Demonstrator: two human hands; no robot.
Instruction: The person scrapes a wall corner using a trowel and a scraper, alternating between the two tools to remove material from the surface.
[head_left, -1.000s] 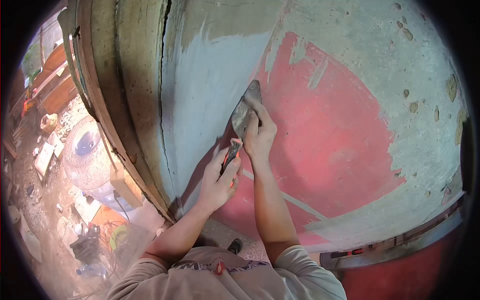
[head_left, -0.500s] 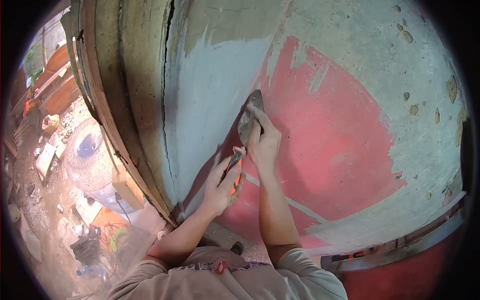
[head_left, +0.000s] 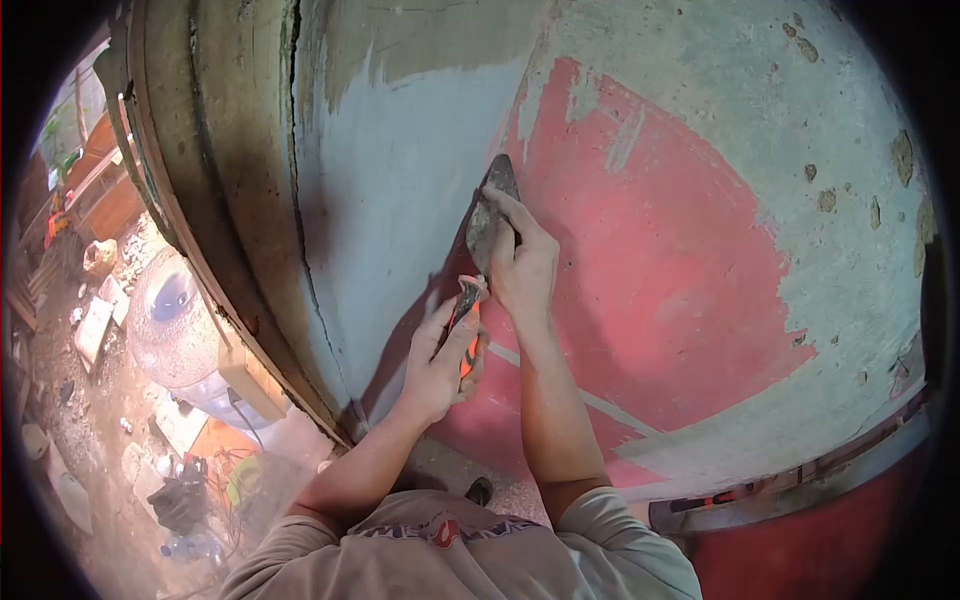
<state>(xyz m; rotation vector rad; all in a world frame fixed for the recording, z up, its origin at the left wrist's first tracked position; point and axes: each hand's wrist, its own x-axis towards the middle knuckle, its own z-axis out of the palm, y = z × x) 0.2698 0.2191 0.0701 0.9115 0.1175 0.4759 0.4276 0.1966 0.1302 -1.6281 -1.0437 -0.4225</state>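
- Since half a second ago, one trowel (head_left: 480,238) and two hands stand slightly higher in view; the wall, too, shifts up and leftward, so the camera's view itself moves.
- Trowel (one): pointed tip uppermost; long axis steeply diagonal, from the orange-and-black handle (head_left: 470,345) at lower left to the tip at upper right. The blade lies over the boundary of the red patch and the pale band; whether it touches the surface cannot be told.
- Left hand (head_left: 437,370): fingers curled around the handle, below the blade.
- Right hand (head_left: 527,262): index finger extended on the blade, thumb alongside; whether the remaining fingers grip its edge cannot be told.
- Wall, three coloured areas: one pale band (head_left: 410,160) left of the trowel, one red patch (head_left: 670,280) to the right, and grey plaster (head_left: 720,100) beyond.
- Left of the band: one long, dark crack (head_left: 296,150), near-vertical above, slanting below.
- Farther left, past a wooden edge: one large clear jug (head_left: 170,320) and one small plastic bottle (head_left: 192,548) on littered ground.
- Below: one dark shoe (head_left: 480,490), beyond the shirt (head_left: 440,565).
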